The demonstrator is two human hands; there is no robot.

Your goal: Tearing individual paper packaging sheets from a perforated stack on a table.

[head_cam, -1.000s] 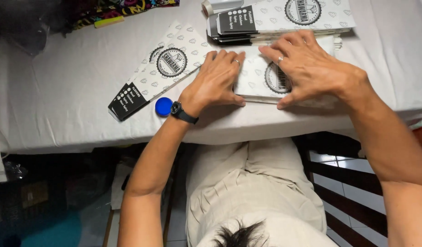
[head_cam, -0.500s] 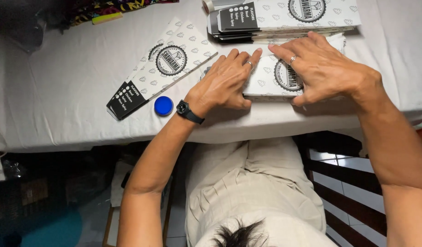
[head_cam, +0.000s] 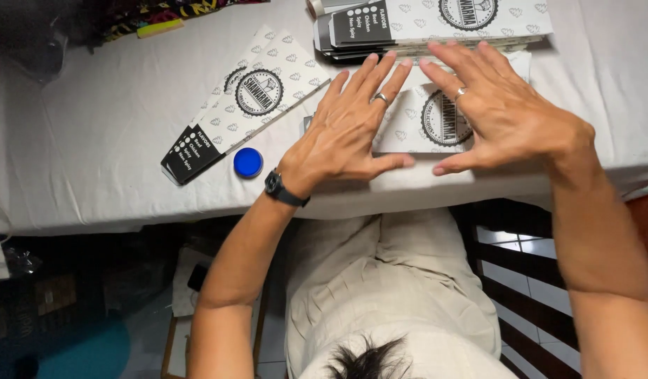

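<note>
Both hands lie flat, left hand and right hand gripping nothing, pressing the paper sleeve at my twelve o'clock; I judge it light, thin, creasable, best pinched at an edge.

Packing workspace, cloth-covered table, stacked flat cartons

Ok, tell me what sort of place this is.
Probably a small home or shop packing table, not a factory. A white cloth covers the table; flat printed paper sleeves lie stacked and loose; both hands press one sleeve flat; a tiled floor shows below.
</note>
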